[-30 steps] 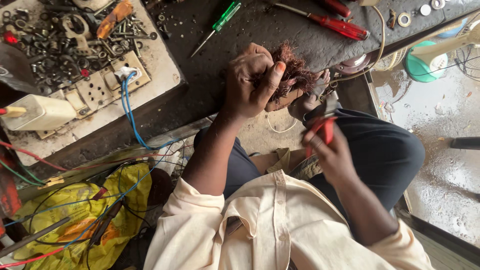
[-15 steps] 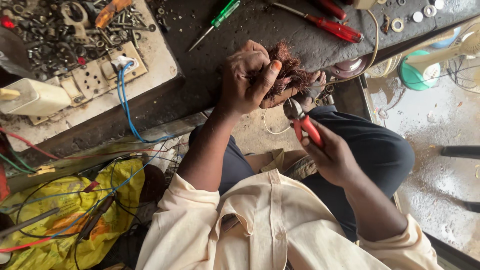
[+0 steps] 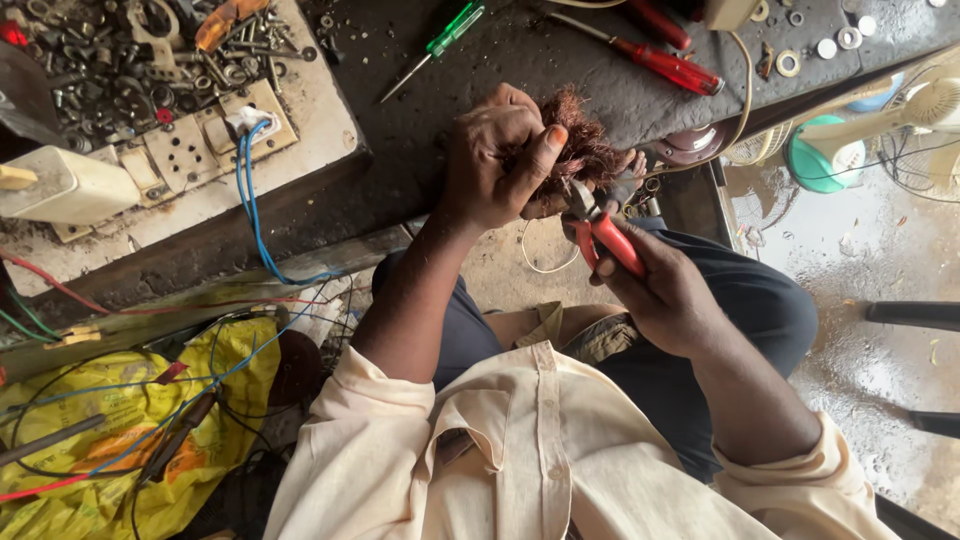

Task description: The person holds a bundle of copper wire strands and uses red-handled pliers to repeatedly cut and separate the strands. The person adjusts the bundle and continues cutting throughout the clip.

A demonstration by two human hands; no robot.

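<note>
Left hand point(image 3: 490, 165) clamped round copper coil point(image 3: 580, 150), thumb across its front, fingers wrapped behind; coil held up at near edge of bench point(image 3: 560, 60), just off its top. Right hand point(image 3: 665, 295) closed on red handles of pliers point(image 3: 600, 235), fist tight, nose up.

Changed vs 1 s ago: right hand then lower & further right, pliers blurred mid-swing, well apart from coil. Half a sec ago, nearer, nose just under coil. Now nose right at coil's lower edge, touching or nearly; can't tell if any strand is between the tips. Left grip same throughout, coil barely shifted. Reads as tool brought in to bite or pull winding wire; approach done, cutting itself not confirmed.

Round about: green screwdriver point(image 3: 440, 45) & red screwdriver point(image 3: 660, 62) on bench far side, tray of nuts/bolts point(image 3: 130, 70) at left corner, blue wire point(image 3: 250, 200) over left edge, yellow bag point(image 3: 110, 430) below.
</note>
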